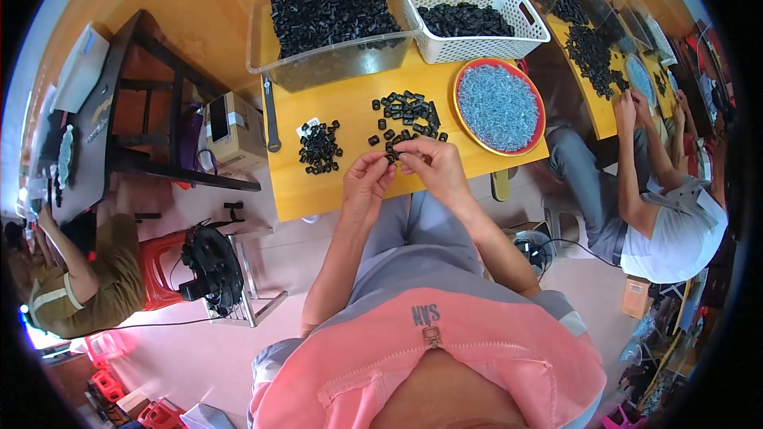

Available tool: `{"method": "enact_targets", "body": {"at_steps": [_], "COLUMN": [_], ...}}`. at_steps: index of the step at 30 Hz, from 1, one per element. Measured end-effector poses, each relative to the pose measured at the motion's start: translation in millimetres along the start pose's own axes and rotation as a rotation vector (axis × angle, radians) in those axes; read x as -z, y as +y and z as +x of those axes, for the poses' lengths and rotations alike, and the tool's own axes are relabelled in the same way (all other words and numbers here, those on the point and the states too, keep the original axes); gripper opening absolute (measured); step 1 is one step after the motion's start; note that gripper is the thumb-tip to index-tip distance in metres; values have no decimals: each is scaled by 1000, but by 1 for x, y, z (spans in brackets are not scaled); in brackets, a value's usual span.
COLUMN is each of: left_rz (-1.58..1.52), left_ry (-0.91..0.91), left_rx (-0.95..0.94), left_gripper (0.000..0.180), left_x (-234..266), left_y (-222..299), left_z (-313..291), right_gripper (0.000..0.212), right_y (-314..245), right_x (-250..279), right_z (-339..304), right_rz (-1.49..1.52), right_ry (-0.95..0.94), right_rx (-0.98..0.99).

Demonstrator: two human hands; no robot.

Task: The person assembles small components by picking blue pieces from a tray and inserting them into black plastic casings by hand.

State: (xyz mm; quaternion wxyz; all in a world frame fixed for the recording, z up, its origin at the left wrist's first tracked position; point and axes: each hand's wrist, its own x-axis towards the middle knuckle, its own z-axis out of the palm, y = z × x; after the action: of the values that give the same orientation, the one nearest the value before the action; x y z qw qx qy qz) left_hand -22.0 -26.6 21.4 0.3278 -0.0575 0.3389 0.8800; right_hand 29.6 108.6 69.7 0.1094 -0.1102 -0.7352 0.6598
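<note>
My left hand point(366, 187) and my right hand point(439, 168) meet at the table's near edge, fingertips pinched together around a small black plastic piece point(391, 156). Fingers cover most of that piece, so its exact shape is hidden. Just beyond my hands lies a loose spread of black plastic pieces point(407, 108). Left of it is a pile of smaller black pieces point(319, 148), with a scrap of white at its far edge. To the right, a round red tray point(543, 115) with a yellow rim is heaped with small clear bluish parts point(499, 107).
Along the yellow table's point(290, 191) back stand a clear plastic bin point(318, 71) and a white perforated basket point(477, 49), both holding black pieces. A dark strap-like tool point(272, 115) lies at the left edge. People work at both sides; a black fan point(213, 270) stands lower left.
</note>
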Motion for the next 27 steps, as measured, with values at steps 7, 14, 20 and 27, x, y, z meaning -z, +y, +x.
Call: {"method": "enact_targets", "body": {"at_steps": [7, 14, 20, 27], "left_rz": [52, 1, -70, -20], "left_ry": [-9, -12, -41, -67], "left_rx": [-7, 33, 66, 54], "left_gripper": [14, 13, 13, 12], "left_x": [-3, -5, -1, 0], "left_y": [-3, -2, -5, -6], "left_z": [-4, -3, -1, -2], "right_gripper": [15, 15, 15, 13], "right_y": [-7, -12, -13, -15], "right_x": [2, 6, 5, 1], "right_z": [-5, -2, -3, -3], "right_rz": [-223, -91, -239, -295], "right_ry": [-12, 74, 6, 33], "right_rx": [86, 28, 52, 119]}}
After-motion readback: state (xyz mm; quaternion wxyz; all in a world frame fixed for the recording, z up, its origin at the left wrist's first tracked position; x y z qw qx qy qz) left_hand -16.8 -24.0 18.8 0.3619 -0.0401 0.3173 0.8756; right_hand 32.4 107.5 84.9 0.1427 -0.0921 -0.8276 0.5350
